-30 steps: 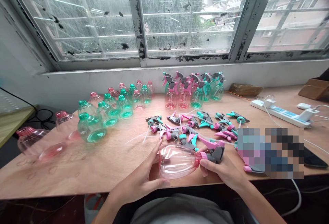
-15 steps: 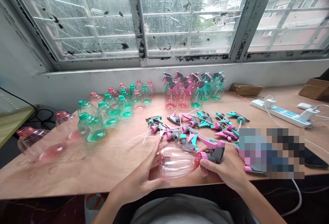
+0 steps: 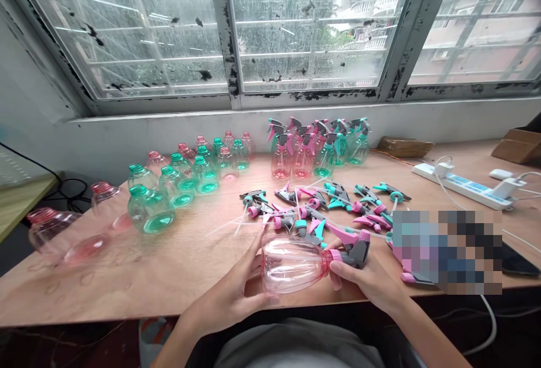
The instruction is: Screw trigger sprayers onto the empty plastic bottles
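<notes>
A clear pink spray bottle (image 3: 291, 264) lies on its side in the air at the table's front edge, its base to the left. My left hand (image 3: 240, 286) is wrapped round the base end. At the neck, my right hand (image 3: 359, 278) pinches the pink collar of the grey and pink trigger head (image 3: 357, 248), which sits on the bottle's mouth. Some of the right fingers are hidden behind the neck. Just beyond the bottle, several loose trigger sprayers (image 3: 310, 210) in pink, teal and grey lie in a heap with their thin tubes.
Open pink and green bottles (image 3: 152, 210) stand in rows at the left. Several bottles with trigger heads (image 3: 303, 156) stand by the wall. A white power strip (image 3: 462, 186), a cardboard box (image 3: 518, 145) and a dark phone (image 3: 519, 260) are at the right, beside a blurred patch.
</notes>
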Tool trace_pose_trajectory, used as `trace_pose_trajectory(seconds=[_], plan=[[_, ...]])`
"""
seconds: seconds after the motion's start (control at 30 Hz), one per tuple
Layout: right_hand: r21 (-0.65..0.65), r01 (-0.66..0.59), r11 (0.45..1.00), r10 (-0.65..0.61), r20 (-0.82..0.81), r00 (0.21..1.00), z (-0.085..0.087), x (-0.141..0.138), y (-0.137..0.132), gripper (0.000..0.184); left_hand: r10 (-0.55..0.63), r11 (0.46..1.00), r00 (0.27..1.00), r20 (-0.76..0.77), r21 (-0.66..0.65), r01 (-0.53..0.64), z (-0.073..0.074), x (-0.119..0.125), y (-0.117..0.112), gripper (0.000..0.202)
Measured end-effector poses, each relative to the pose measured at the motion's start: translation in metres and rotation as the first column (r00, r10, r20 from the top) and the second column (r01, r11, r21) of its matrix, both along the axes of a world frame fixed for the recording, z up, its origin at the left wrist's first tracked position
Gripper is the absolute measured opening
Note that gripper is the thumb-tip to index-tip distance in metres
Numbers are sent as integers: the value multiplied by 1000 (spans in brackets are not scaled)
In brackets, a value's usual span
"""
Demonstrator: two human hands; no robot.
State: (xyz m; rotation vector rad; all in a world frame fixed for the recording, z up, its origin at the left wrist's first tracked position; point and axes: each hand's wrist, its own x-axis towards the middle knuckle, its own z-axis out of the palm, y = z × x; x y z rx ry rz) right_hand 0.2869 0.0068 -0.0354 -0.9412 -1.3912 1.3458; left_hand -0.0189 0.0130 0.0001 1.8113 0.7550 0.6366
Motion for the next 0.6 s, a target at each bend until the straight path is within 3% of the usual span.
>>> trace_pose_trajectory(seconds=[0.27, 0.6], plan=[[-18, -5, 1000, 4, -55, 998, -7, 2, 1, 32, 1, 999, 998, -58, 42, 2, 6, -1, 1, 97], [-21, -15, 1000, 14, -56, 998, -5, 2, 1, 32, 34, 998, 997, -74, 55, -30, -3, -3, 2, 93]])
